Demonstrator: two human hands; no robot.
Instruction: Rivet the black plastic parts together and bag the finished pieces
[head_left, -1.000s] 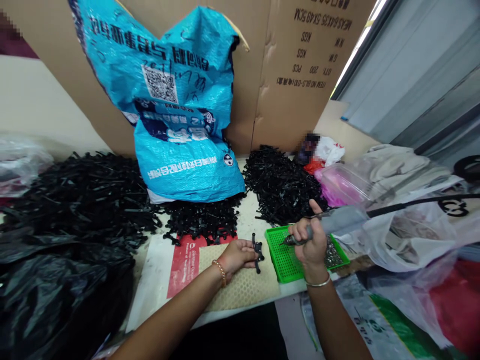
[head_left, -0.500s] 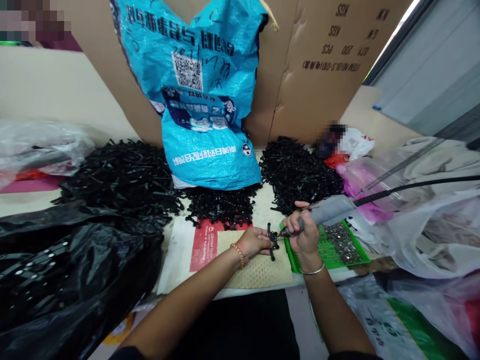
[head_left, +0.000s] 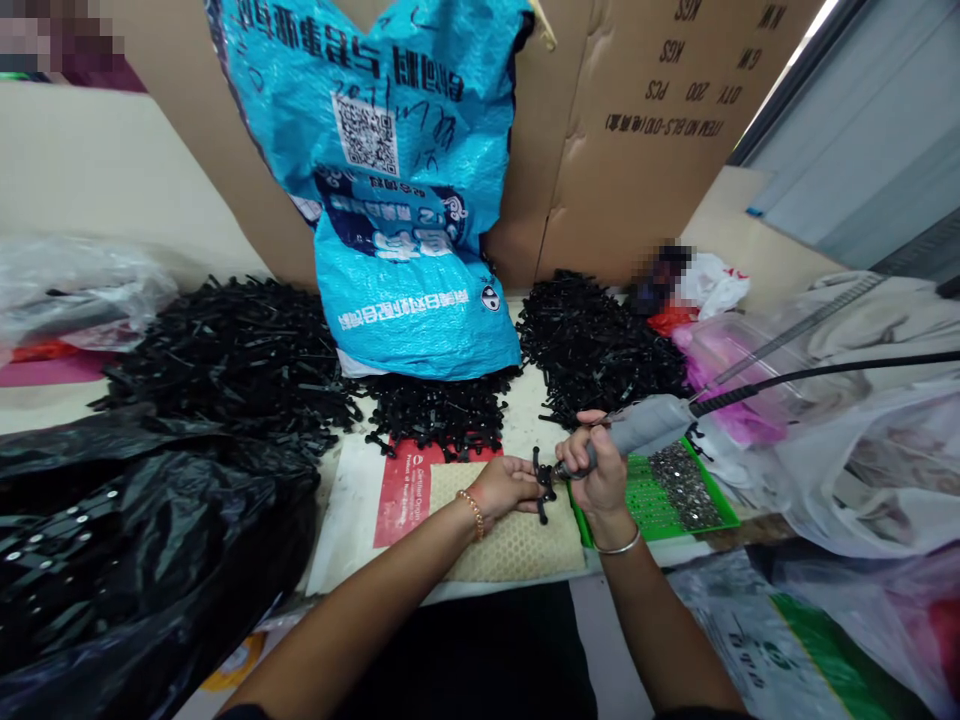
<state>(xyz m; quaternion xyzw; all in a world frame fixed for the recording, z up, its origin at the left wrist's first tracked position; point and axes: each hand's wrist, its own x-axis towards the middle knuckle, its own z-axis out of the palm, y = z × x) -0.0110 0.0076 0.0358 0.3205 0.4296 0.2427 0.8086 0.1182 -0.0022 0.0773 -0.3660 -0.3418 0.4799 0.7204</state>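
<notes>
My left hand pinches a small black plastic part with several short arms, holding it over a beige honeycomb-textured mat. In my right hand is a grey electric screwdriver, its cable running off to the right. The driver's tip points left and meets the black part, or nearly so; the exact contact is too small to see. Beside my right wrist lies a green tray, with a heap of small shiny metal pieces, likely screws, on its right side.
Heaps of black plastic pieces lie at the left, middle and right. A blue woven sack hangs over the middle heap before a large cardboard box. A black plastic bag holds more parts at left.
My right hand and the screwdriver have shifted slightly left, bringing the tip closer to the black part. My left hand keeps its hold. The view has moved a little.
</notes>
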